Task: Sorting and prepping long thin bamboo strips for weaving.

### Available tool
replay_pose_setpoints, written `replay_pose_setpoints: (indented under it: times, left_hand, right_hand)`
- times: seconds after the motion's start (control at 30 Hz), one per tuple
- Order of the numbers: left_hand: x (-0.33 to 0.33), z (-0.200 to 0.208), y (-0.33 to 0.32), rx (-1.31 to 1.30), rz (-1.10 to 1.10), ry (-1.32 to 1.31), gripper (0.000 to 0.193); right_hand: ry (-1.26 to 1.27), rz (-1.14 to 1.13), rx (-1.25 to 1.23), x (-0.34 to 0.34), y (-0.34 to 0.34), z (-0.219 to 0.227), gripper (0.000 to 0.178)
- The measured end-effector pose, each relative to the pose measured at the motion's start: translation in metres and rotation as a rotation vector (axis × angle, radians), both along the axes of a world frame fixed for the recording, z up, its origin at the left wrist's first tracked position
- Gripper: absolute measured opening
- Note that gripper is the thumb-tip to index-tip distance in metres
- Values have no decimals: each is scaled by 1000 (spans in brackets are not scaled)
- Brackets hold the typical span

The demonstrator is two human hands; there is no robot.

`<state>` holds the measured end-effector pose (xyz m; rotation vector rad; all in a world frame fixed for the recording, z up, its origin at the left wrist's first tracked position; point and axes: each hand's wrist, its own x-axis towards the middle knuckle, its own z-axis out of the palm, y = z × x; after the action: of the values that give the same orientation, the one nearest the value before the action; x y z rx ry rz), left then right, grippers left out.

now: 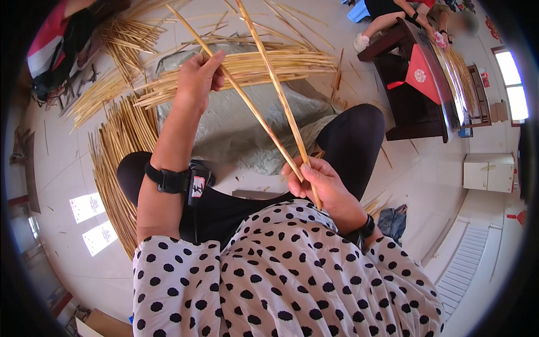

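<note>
Two long, thin tan sticks cross in front of me. My left hand (200, 77) is closed, with thumb and fingers pinching the first stick (258, 116) in its upper part. That stick slants down to my right hand (321, 182), whose fingers grip its lower end. The second stick (276, 81), mottled with darker patches, is also in my right hand, and its bottom tip pokes out below the fingers. Beyond my hands, a loose layer of similar sticks (303, 63) lies across a grey-green sheet-covered mound (224, 126).
A dense row of sticks (126, 146) lies left of my knee, with more scattered (129, 45) at far left. Another person (45, 56) is at upper left. At upper right, a person's arm (418, 17) reaches over a dark wooden table (396, 73) bearing sticks and a red cloth (424, 76).
</note>
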<state>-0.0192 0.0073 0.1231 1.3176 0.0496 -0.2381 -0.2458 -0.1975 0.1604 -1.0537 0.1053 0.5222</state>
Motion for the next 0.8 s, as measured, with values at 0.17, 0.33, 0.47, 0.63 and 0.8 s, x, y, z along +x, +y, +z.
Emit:
replay_pose_setpoints:
  times: [0.17,0.33,0.47,0.63,0.8]
  left_hand:
    - [-2,-5,-2,-127,-58,-29,25]
    - [-6,-1,-2,-284,-152,-27,22]
    - [-6,-2,-2,-305,-164,-23,22]
    - [-6,3,-2,-330,-197,-40,22]
    - [-14,13,-3,-393,-353,-23,20]
  right_hand:
    - [46,-45,-16,-1,0,-2,33]
    - [78,-115,91,-1,3,-3,29]
    - [69,-90,93,2,2,-6,29]
    - [66,-96,71,3,2,-4,27]
    - [72,-96,-65,4,2,-11,23]
